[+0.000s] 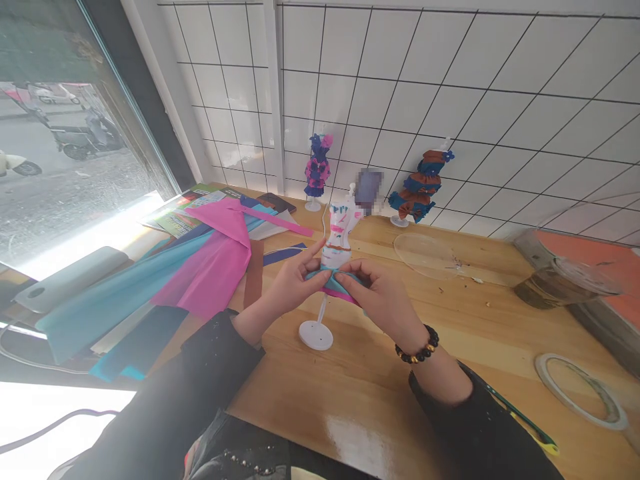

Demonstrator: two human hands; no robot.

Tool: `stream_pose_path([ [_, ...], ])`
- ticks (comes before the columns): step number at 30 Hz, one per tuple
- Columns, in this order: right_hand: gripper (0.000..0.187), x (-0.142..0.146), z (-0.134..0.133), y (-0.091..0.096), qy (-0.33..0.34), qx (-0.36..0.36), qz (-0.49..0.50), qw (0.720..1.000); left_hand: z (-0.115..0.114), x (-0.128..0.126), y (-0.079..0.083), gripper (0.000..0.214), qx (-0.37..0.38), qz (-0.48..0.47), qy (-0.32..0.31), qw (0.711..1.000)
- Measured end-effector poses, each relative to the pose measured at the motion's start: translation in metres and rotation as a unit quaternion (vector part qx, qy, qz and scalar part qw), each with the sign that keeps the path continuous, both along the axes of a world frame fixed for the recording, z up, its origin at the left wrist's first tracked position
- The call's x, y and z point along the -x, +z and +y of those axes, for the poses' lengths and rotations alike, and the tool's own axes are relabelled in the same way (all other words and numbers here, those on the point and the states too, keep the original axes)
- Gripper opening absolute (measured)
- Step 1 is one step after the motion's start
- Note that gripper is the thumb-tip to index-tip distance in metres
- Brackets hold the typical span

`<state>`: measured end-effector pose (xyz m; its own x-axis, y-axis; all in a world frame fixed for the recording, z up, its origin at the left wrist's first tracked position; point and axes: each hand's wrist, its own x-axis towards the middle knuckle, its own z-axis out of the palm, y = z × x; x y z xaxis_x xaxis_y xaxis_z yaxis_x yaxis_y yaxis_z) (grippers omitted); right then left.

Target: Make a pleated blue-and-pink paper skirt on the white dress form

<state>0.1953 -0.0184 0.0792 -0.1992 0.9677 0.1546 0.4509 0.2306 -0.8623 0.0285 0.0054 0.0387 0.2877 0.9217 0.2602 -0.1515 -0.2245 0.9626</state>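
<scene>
A small white dress-form mannequin (339, 233) with pink and teal marks stands on a round white base (316, 335) in front of me. Around its lower end is a teal and pink paper skirt (342, 294). My left hand (297, 277) pinches the skirt's upper edge from the left, thumb pointing inward. From the right, my right hand (377, 290) pinches the same edge, its thumb close to the left one. Both hands partly cover the skirt, so its front shows only in part.
Pink paper (210, 267) and teal sheets (125, 280) lie at left. Behind stand two dressed mannequins, one purple and pink (317, 167), one brown and blue (420, 187). At right are a lidded plastic cup (565, 283), a tape roll (583, 390) and green-handled scissors (525, 420).
</scene>
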Motion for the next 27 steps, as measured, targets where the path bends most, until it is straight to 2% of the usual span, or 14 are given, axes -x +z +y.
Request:
stream_pose_path([
  [6,0.019,0.0009,0.0011,-0.0023,-0.017,-0.020,0.008,1.000,0.0003,0.0012,-0.0012,0.071,-0.006,0.000,-0.031,0.999],
  [17,0.020,0.0035,0.0004,-0.0030,-0.039,-0.033,0.007,0.999,-0.0002,0.0023,-0.0014,0.069,-0.009,-0.014,-0.042,0.999],
  [22,0.022,0.0059,-0.0008,-0.0058,-0.047,-0.047,-0.005,0.998,-0.0032,-0.0013,0.0032,0.077,0.029,-0.007,-0.010,0.999],
  [27,0.020,0.0043,-0.0005,-0.0078,-0.040,-0.073,-0.042,0.996,-0.0014,-0.0022,0.0017,0.072,0.037,0.010,0.018,0.999],
])
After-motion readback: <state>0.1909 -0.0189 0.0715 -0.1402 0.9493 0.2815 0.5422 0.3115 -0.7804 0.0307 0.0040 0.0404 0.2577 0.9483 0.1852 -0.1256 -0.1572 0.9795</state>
